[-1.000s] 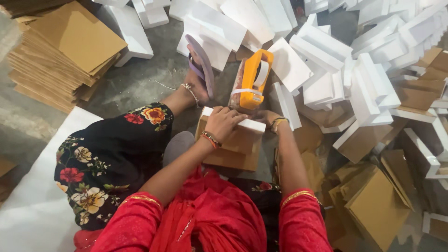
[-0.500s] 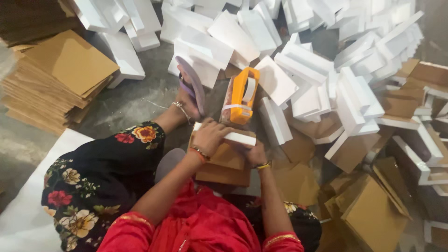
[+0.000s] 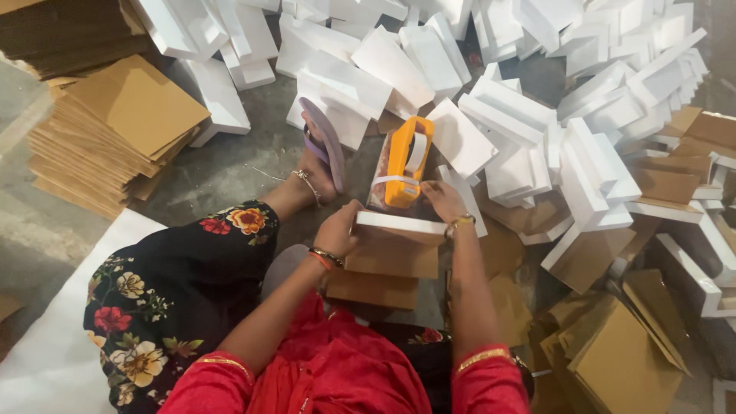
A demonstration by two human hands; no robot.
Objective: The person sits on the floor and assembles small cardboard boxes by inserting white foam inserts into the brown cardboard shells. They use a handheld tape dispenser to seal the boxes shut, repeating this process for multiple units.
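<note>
A brown cardboard box [image 3: 392, 259] with a white foam slab [image 3: 399, 223] on its top stands between my knees. My left hand [image 3: 338, 230] grips the slab's left end. At the slab's right end my right hand [image 3: 442, 201] presses on it. Just beyond the box stands an orange tape dispenser [image 3: 405, 162], upright on the floor, not held. A second brown box [image 3: 372, 288] lies under the first, nearer to me.
White foam pieces [image 3: 529, 130] are heaped across the far side and right. A stack of flat cardboard sheets [image 3: 107, 138] sits at the left. Loose brown boxes [image 3: 621, 360] lie at lower right. My left foot in a purple sandal [image 3: 325, 146] rests beside the dispenser.
Both hands have stayed on the foam slab and the box; my right hand has shifted toward the slab's far right corner. The view has tilted, so more of the foam heap shows.
</note>
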